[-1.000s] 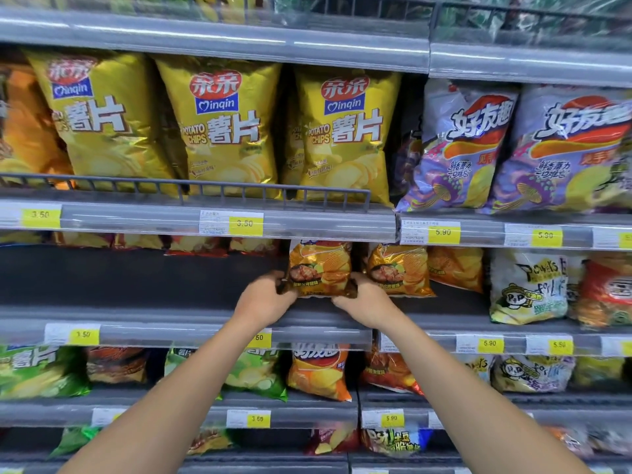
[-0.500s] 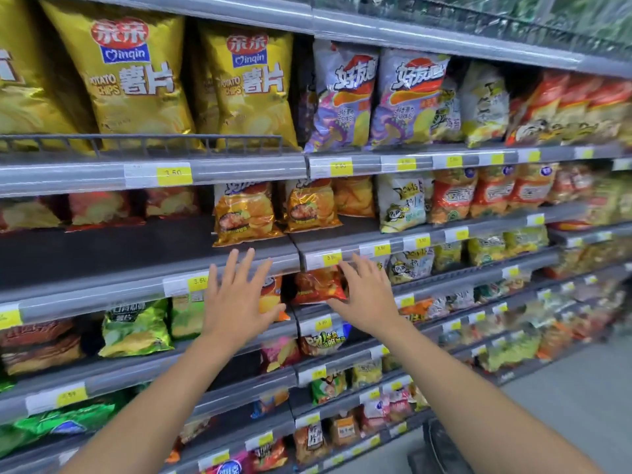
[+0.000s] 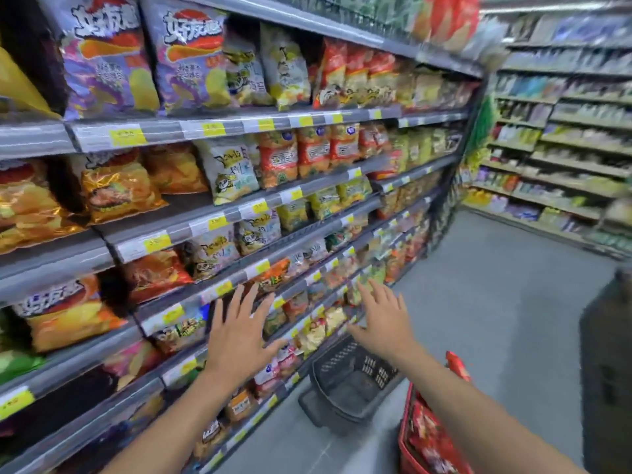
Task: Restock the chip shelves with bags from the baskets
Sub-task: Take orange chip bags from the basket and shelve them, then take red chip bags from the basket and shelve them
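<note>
Hands hang in the air with nothing in them. The left hand [image 3: 236, 336] has its fingers spread wide, and so does the right hand [image 3: 383, 319]. Both are in front of the low chip shelves [image 3: 325, 183] and do not touch them.

I think this is the in-between step: going to get a bag. The red basket [image 3: 407, 439] sits on the floor [image 3: 496, 336] down to the right, with red bags [image 3: 432, 432] packed inside. A black basket [image 3: 342, 367] sits just past it, close to the shelves.

The next move, I think, is to bend down, reach into the red basket and pinch one bag by its top. The bags look puffy and shiny, so they are likely soft and crinkly and may slip. A gentle hold is best, or the chips may break.

The black basket looks like hard plastic with little holes in its sides. The shelves are flat and grey, with yellow price tags [image 3: 156, 242] on the front.
</note>
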